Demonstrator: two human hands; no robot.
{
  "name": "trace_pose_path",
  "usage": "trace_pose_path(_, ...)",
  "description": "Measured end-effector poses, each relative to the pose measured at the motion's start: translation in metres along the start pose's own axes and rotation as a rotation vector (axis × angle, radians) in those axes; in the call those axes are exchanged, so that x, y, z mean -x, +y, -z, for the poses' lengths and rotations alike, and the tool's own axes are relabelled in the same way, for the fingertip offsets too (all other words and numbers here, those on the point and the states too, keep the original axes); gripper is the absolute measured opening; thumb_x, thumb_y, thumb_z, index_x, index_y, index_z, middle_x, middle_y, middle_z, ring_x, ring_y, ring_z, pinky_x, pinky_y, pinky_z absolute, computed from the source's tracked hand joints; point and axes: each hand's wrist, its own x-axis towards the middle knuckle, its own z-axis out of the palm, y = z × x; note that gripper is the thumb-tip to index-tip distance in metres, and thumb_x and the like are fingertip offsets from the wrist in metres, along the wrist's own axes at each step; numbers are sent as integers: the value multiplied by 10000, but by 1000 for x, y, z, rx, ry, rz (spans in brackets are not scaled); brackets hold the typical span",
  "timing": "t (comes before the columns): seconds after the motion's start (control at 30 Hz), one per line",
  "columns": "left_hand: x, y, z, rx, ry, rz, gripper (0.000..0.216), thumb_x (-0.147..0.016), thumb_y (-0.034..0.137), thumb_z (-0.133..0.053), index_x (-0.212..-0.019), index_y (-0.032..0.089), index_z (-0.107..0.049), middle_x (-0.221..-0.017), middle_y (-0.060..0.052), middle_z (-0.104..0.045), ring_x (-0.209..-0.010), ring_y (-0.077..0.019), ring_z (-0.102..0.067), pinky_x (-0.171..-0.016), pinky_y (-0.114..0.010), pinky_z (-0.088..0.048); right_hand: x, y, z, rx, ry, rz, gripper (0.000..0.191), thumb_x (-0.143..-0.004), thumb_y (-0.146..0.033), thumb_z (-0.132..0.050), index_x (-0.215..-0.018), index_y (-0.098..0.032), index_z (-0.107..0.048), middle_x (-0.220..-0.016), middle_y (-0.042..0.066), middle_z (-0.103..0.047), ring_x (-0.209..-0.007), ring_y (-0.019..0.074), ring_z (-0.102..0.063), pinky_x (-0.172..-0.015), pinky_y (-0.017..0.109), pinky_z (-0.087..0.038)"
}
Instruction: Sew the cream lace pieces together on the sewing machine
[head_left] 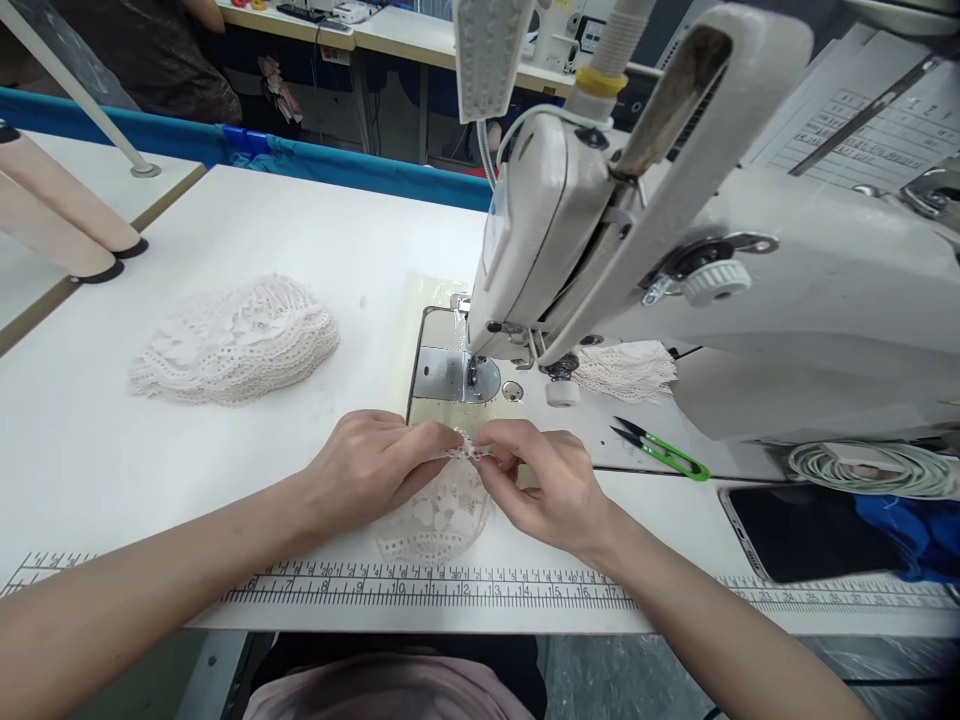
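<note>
My left hand (379, 462) and my right hand (547, 478) meet just in front of the sewing machine's needle plate (450, 372). Both pinch the top edge of a small white lace piece (439, 515) that lies on the table below them. The fingers of each hand are closed on the lace's edge. The sewing machine head (600, 220) rises right behind my hands, with its presser foot a short way beyond my fingertips.
A pile of white lace pieces (234, 340) sits at the left. More lace (626, 368) lies under the machine arm. Green thread snips (664, 452) and a dark phone (810, 530) rest at the right. A printed ruler (420, 585) runs along the table's front edge.
</note>
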Motion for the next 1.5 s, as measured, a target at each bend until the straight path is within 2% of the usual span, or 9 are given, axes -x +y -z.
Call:
trace_pose_path(0.4, 0, 0, -1, 6, 4, 10, 66, -942, 147, -513, -959, 197, -553, -559, 87, -608, -413, -75, -535, -445, -194, -413, 1, 0, -1, -1, 16, -12, 230, -916, -124, -497, -1112, -239, -465, -628, -80, -594, -455, 77, -515, -436, 200, -394)
trace_pose_path(0.77, 1, 1, -2, 8, 13, 13, 67, -949, 148, -510, -962, 200, -551, -591, 79, -638, -425, -70, -526, -458, -193, -409, 2, 1, -1, 15, 10, 7, 227, -898, -101, -518, -1075, -233, -466, -713, -51, -641, -485, 71, -544, -456, 191, -424)
trace_pose_path(1.07, -1, 1, 1, 27, 17, -17, 79, -951, 143, -497, -983, 181, -558, -565, 79, -595, -418, -80, -516, -447, -205, -410, 1, 1, 0, -3, -48, 3, 225, -896, -90, -508, -1079, -217, -478, -675, -64, -610, -482, 72, -526, -460, 192, -415)
trace_pose_path(1.3, -1, -1, 2, 15, 32, -39, 21, -949, 162, -515, -950, 179, -528, -595, 58, -623, -440, -87, -525, -459, -208, -421, 0, 1, 0, -11, -53, 17, 234, -888, -80, -489, -1092, -193, -492, -660, -70, -614, -490, 64, -535, -462, 181, -414)
trace_pose_path(1.43, -3, -1, 5, 16, 58, -60, 74, -987, 199, -472, -951, 178, -533, -539, 73, -556, -414, -81, -481, -460, -203, -406, -1, 1, 1, 55, -19, 57, 165, -918, -103, -489, -1058, -184, -522, -659, -68, -645, -484, 57, -553, -459, 185, -419)
trace_pose_path(1.5, -3, -1, 6, 35, 71, -82, 82, -992, 214, -480, -957, 170, -538, -564, 60, -581, -428, -79, -498, -469, -205, -408, -1, 2, 3, 156, 20, 111, 127, -933, -111, -509, -1036, -173, -550, -648, -64, -655, -485, 57, -557, -452, 196, -415)
